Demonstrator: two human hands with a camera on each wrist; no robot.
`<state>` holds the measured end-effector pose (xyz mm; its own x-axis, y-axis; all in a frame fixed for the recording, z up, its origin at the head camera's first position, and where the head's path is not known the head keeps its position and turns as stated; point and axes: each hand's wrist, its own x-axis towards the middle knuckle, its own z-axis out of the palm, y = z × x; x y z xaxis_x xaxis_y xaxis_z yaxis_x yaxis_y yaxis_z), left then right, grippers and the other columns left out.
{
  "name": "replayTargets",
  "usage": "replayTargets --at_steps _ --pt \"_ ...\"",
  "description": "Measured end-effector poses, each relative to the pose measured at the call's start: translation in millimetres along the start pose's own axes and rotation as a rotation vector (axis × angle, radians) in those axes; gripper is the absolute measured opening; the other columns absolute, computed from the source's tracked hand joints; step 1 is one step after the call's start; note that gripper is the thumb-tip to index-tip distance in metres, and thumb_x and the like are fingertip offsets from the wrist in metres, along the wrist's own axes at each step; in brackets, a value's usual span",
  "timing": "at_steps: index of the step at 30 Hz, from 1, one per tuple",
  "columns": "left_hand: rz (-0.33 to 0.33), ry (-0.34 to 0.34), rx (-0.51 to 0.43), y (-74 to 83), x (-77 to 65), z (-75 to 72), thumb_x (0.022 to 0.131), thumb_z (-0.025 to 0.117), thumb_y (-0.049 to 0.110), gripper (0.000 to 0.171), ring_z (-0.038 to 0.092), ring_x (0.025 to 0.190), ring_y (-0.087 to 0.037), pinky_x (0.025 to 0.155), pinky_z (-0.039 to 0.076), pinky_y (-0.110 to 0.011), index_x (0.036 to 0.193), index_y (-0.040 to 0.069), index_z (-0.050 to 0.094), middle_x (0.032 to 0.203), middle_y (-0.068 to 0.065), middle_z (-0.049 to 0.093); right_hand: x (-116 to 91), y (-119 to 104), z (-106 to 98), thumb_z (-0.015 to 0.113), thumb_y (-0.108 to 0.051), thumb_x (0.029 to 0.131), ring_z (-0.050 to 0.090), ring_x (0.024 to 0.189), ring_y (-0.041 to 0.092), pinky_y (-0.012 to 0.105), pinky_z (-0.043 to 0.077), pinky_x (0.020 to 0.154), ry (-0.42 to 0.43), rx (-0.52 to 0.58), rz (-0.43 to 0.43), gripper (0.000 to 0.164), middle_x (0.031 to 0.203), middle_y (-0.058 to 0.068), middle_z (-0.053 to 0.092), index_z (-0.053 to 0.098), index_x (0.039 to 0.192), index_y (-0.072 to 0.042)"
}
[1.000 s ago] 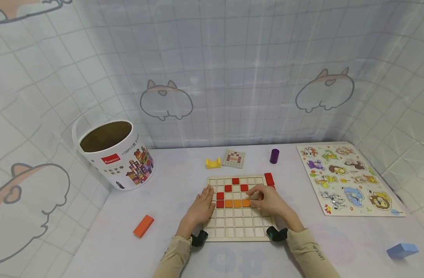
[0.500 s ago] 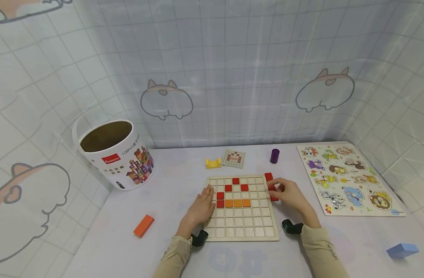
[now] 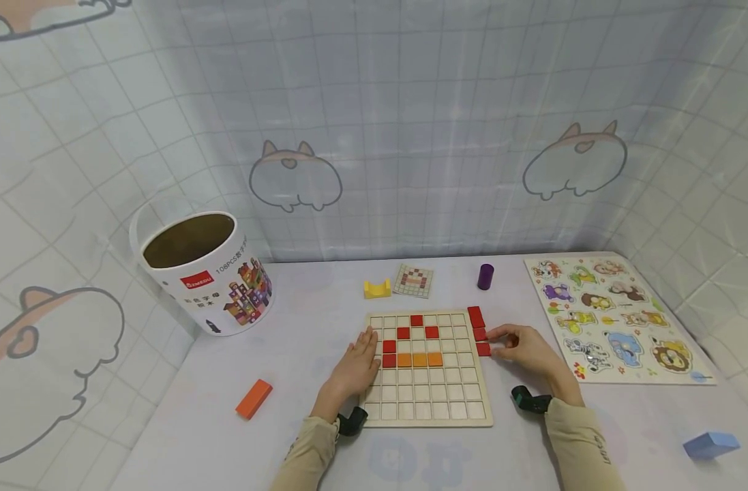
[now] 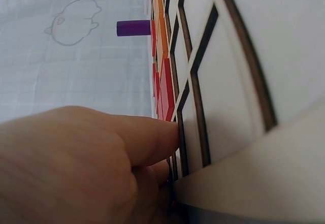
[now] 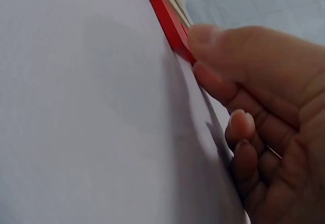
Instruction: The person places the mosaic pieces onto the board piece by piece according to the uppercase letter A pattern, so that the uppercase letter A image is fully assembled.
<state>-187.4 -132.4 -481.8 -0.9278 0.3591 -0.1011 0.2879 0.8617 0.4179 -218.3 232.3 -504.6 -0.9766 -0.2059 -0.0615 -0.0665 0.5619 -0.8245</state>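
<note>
A square wooden grid board point(image 3: 422, 410) lies on the table, with several red tiles point(image 3: 416, 320) and a row of three orange tiles point(image 3: 419, 359) set in its cells. My left hand point(image 3: 354, 363) rests with extended fingers along the board's left edge; its thumb point(image 4: 152, 138) lies at the rim in the left wrist view. Three loose red tiles point(image 3: 476, 316) line the board's upper right edge. Beside the lower two is my right hand point(image 3: 527, 349), thumb and index finger apart, fingertips right at the tiles. The right wrist view shows the thumb at one red tile's end point(image 5: 172, 28).
Behind the board are a pattern card point(image 3: 413, 280), a yellow arch block point(image 3: 377, 289) and a purple cylinder point(image 3: 485, 277). An animal puzzle board point(image 3: 619, 317) lies right, near a blue block point(image 3: 711, 445). A white bucket point(image 3: 217, 279) and an orange block point(image 3: 253, 399) are left.
My right hand has moved right, from over the board's orange row to the loose red tiles beyond its edge, uncovering them. The left hand has stayed in place.
</note>
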Motion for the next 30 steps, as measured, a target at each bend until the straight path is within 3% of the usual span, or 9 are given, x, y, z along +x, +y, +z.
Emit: replayTargets --at_steps 9,18,30 --pt "-0.003 0.001 0.003 -1.8 1.4 1.3 0.101 0.043 0.017 0.058 0.02 0.148 -0.04 0.118 0.022 -0.057 0.149 -0.009 0.025 0.16 -0.024 0.018 -0.6 -2.2 3.6 0.079 -0.011 0.077 0.044 0.077 0.015 0.023 0.035 0.061 -0.007 -0.018 -0.041 0.029 0.083 0.005 0.055 0.071 0.105 -0.008" --pt "-0.009 -0.005 0.01 -2.5 1.9 2.5 0.101 0.043 0.017 0.058 0.02 0.148 -0.039 0.118 0.022 -0.057 0.15 -0.008 0.024 0.16 -0.023 0.018 -0.1 -6.4 5.0 0.077 -0.01 0.078 0.043 0.077 0.018 0.025 0.033 0.062 0.009 -0.055 0.012 0.023 0.079 0.003 0.051 0.071 0.101 -0.01" --pt "-0.01 -0.007 0.01 -2.3 1.4 2.3 0.101 0.043 0.018 0.058 0.019 0.148 -0.038 0.119 0.021 -0.056 0.15 -0.008 0.023 0.16 -0.022 0.017 0.0 -11.2 3.7 0.076 -0.014 0.08 0.044 0.084 0.018 0.026 0.035 0.068 0.022 -0.072 0.036 0.026 0.097 0.007 0.062 0.072 0.105 -0.01"
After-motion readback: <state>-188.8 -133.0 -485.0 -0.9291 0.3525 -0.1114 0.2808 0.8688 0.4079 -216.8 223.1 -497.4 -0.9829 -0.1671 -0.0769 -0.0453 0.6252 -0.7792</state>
